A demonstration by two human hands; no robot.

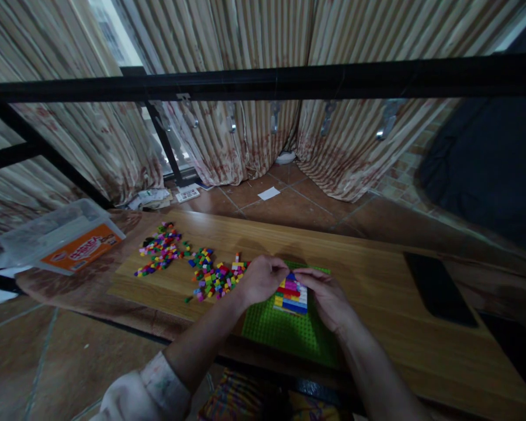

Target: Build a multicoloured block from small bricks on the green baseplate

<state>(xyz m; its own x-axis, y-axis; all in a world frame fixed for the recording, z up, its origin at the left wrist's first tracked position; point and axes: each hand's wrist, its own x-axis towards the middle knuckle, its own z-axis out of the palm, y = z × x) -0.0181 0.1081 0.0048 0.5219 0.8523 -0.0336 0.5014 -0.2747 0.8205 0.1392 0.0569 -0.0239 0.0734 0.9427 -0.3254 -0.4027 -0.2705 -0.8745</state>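
On a green baseplate [284,333] stands a small block of stacked toy bricks [294,299] in red, white, blue, yellow and purple. My left hand [265,278] is at its far left edge, thumb and fingers pinched together. From the other side my right hand [326,295] reaches in, its fingertips closed at the top of the stack. A bit of blue brick [291,275] shows between the two sets of fingertips. Which hand grips it, and how firmly, is hidden by the fingers.
Loose coloured bricks [217,278] lie left of the baseplate, with another pile [161,248] farther left on the wooden board [368,280]. A clear plastic box [56,234] with an orange label stands at the left. At right lies a dark flat object [438,289]. A black bar [263,83] crosses ahead.
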